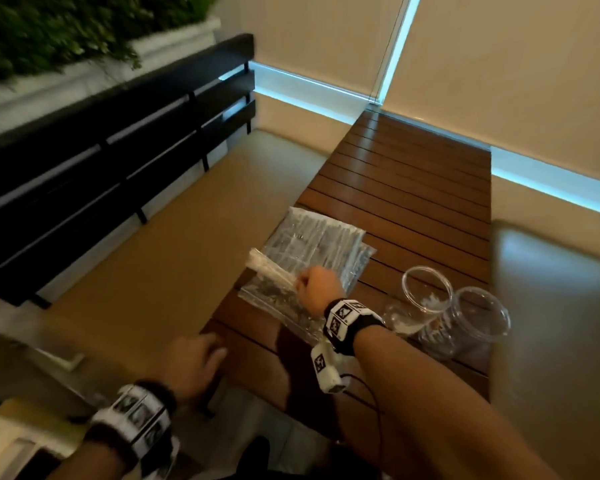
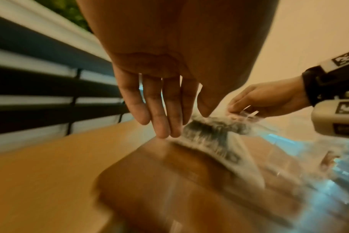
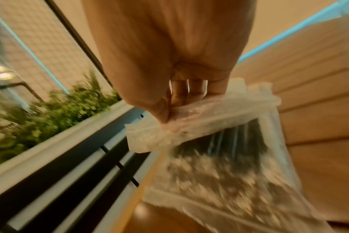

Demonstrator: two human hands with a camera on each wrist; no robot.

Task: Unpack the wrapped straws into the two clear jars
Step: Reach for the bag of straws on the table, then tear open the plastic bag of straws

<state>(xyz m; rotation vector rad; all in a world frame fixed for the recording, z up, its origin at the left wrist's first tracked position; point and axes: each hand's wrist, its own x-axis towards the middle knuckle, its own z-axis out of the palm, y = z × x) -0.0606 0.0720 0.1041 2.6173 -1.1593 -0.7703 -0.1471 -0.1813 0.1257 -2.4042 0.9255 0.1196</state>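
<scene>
Plastic of the straw bag looks thin, light and slippery; your right hand pinches its bunched top edge, your left hand hangs spread, so steady the bag's far end

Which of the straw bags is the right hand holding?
The near bag, on top at the table's near left edge: the right hand pinches its end. The far bag lies untouched.

You look down on a long brown table made of wood slats, running off toward 1 o'clock over a smooth tan floor. At 10 o'clock stands a black bench with slats, and behind it a white planter box full of green leaves. From 12 to 3 o'clock beige blinds hang down, with thin blue light glowing at their edges.
</scene>
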